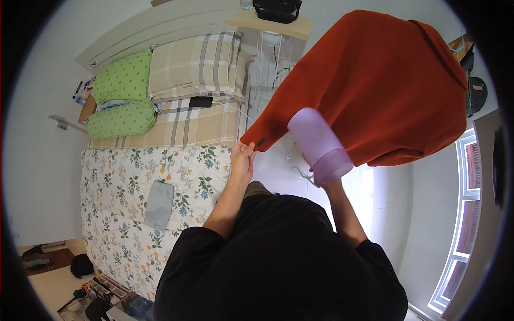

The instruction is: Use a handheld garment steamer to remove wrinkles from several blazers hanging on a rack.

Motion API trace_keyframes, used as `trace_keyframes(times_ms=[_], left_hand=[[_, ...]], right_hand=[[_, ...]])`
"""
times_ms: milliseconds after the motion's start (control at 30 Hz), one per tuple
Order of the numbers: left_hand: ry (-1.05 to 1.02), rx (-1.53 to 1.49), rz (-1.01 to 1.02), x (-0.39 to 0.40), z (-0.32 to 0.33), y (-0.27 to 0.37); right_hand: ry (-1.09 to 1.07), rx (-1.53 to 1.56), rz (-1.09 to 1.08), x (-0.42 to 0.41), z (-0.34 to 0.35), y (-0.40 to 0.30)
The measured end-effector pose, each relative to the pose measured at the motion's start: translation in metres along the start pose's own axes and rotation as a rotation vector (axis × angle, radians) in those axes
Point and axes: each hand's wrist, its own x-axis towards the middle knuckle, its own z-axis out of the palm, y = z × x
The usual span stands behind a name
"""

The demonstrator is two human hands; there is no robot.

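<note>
An orange-red long-sleeved garment (369, 80) hangs from a hanger (457, 48) at the upper right. My left hand (243, 154) pinches the cuff of its sleeve, which is stretched out towards me. Close to the cuff the cloth shows a dark damp-looking patch and a small dark green mark. A translucent purple appliance (321, 144), perhaps the tank of a handheld garment steamer, is tilted in front of the sleeve. Behind it my right hand (331, 182) grips it, with most of the fingers hidden.
On my left is a bed with a floral cover (120, 192), a folded grey cloth (159, 205), plaid pillows (192, 64), green dotted pillows (122, 78) and a black phone (200, 102). A small wooden-topped table (241, 20) holds a black device (277, 10). Windows (461, 224) line the right wall.
</note>
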Motion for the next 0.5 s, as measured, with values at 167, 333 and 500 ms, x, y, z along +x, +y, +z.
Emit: trace_keyframes(times_ms=[167, 333, 500], left_hand=[[0.029, -0.037, -0.024, 0.005, -0.018, -0.007], [-0.031, -0.118, -0.041, 0.003, -0.017, -0.002], [-0.025, -0.166, -0.064, 0.001, -0.015, 0.000]], right_hand=[[0.317, 0.255, -0.403, 0.001, -0.055, -0.023], [0.542, 0.588, -0.213, -0.012, -0.099, -0.086], [0.559, 0.605, -0.165, -0.015, -0.099, -0.069]])
